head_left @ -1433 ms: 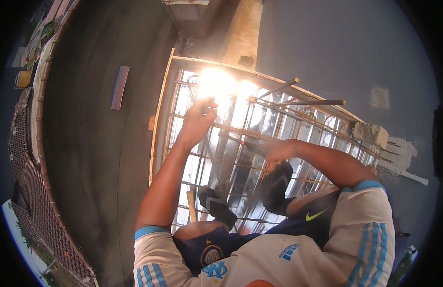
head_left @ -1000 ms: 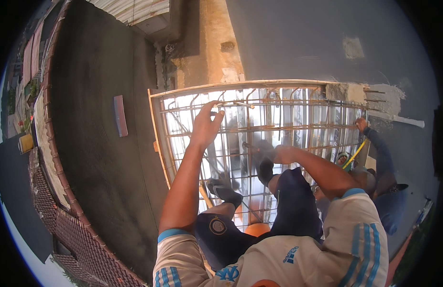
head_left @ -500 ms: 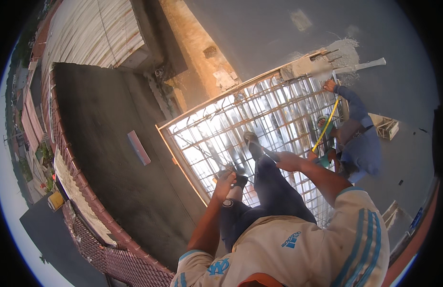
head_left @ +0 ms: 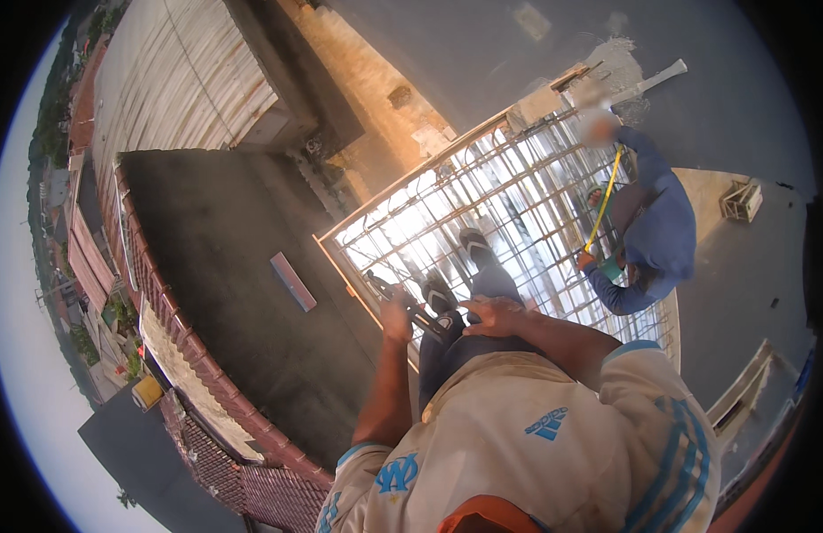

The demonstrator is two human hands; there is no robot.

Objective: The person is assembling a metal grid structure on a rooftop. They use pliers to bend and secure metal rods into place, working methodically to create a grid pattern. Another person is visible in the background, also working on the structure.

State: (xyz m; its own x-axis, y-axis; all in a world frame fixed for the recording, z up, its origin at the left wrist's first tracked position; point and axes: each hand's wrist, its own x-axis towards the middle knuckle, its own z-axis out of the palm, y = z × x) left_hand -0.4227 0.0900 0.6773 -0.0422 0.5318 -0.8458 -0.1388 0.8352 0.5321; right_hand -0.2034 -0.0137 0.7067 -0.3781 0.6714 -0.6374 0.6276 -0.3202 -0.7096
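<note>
My left hand [head_left: 396,317] is closed around a long dark metal tool [head_left: 425,322] that looks like pincers. One end of it sticks out beyond my fingers, and two dark prongs lie beside my knee. My right hand [head_left: 497,316] lies over my right thigh, fingers stretched toward the tool, with nothing visible in it. Below my hands, my shoes [head_left: 473,242] rest on a rebar grid [head_left: 536,200] over shiny metal sheeting. To the right, a co-worker in blue [head_left: 657,226] bends over the grid with a yellow measuring tape [head_left: 605,197] stretched between their hands.
A wooden edge board [head_left: 411,188] borders the grid. Left of it lies a lower dark slab with a long pinkish-grey bar [head_left: 293,282] and a tiled edge [head_left: 176,324]. Wooden frames [head_left: 742,201] stand on the grey floor at right. A corrugated roof [head_left: 176,75] is at upper left.
My right hand has come down and left onto my thigh. The dark tool now shows plainly in my left hand, which has risen slightly. The co-worker has leaned further over the grid.
</note>
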